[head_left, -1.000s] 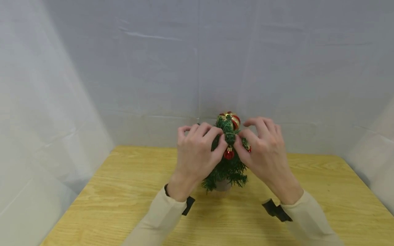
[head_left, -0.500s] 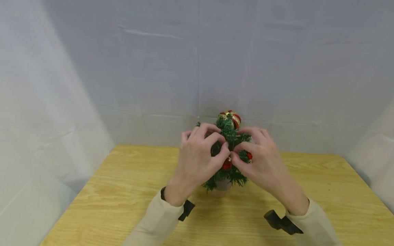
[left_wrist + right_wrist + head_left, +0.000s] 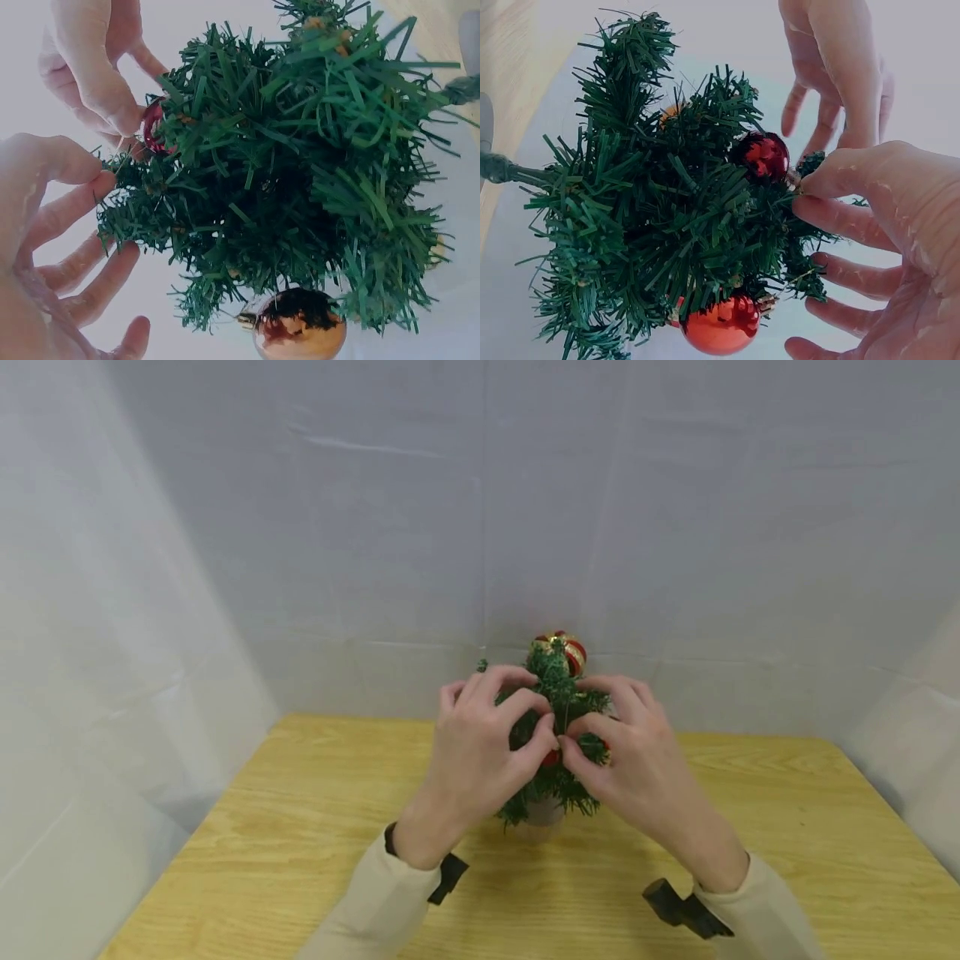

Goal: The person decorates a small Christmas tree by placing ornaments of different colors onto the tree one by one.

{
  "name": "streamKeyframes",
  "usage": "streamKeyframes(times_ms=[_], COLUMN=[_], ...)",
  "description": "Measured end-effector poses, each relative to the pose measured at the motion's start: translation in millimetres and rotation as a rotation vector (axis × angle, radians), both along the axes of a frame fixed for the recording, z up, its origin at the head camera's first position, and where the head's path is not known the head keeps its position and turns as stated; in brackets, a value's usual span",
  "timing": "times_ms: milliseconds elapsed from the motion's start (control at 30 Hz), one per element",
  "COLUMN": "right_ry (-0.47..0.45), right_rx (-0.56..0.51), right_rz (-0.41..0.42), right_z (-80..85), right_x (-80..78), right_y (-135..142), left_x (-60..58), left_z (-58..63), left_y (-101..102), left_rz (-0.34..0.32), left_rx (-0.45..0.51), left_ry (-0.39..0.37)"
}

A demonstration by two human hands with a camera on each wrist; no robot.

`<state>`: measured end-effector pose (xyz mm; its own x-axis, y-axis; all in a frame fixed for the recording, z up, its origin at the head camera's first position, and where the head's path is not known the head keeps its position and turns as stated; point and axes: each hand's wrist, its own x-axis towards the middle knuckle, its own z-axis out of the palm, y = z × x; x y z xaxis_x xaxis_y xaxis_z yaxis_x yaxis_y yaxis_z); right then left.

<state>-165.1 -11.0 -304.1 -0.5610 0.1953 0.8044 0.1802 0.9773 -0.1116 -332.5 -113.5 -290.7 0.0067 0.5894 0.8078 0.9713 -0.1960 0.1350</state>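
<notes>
A small artificial Christmas tree (image 3: 555,677) stands between both hands. A shiny red ball ornament (image 3: 765,155) sits against its branches, mostly covered by the fingers in the head view. Thumb and index finger of my right hand (image 3: 637,747) pinch the ornament's thin hanging string right by its gold cap (image 3: 795,178). My left hand (image 3: 480,739) pinches another stretch of this string (image 3: 120,146) at a branch tip, its other fingers spread beside the needles. The two thumbs are close together in front of the tree.
A red-and-gold striped ball (image 3: 574,655) shows at the treetop. Another shiny ball (image 3: 721,326) hangs on one side, and a gold-looking ball (image 3: 300,330) on the other. The tree's pot (image 3: 543,812) rests on a wooden table (image 3: 315,827), with pale sheeting behind.
Both hands have come down from the upper front branch along with the red ball, which now sits lower and is more hidden. Over the last half second the hands have barely shifted.
</notes>
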Motion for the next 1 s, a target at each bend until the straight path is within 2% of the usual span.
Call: streamKeyframes(times_ms=[300,467,733,1000], right_ry=[0.093,0.120,0.141,0.103], right_rx=[-0.067,-0.076,-0.070,-0.070], right_rz=[0.058,0.059,0.022,-0.053], right_z=[-1.4,-0.1,-4.7,-18.4], right_x=[6.2,15.6,31.1,44.9], right_y=[-2,-2,8,21], left_x=[-18.5,-23.5,-21.6,-13.1], left_z=[-4.4,-7.2,-8.6,-7.3], left_y=[-5,-6,0,12], left_rz=[-0.061,-0.071,-0.090,-0.089], left_rx=[0.031,0.036,0.079,0.106], left_ry=[-0.077,-0.075,-0.010,0.053])
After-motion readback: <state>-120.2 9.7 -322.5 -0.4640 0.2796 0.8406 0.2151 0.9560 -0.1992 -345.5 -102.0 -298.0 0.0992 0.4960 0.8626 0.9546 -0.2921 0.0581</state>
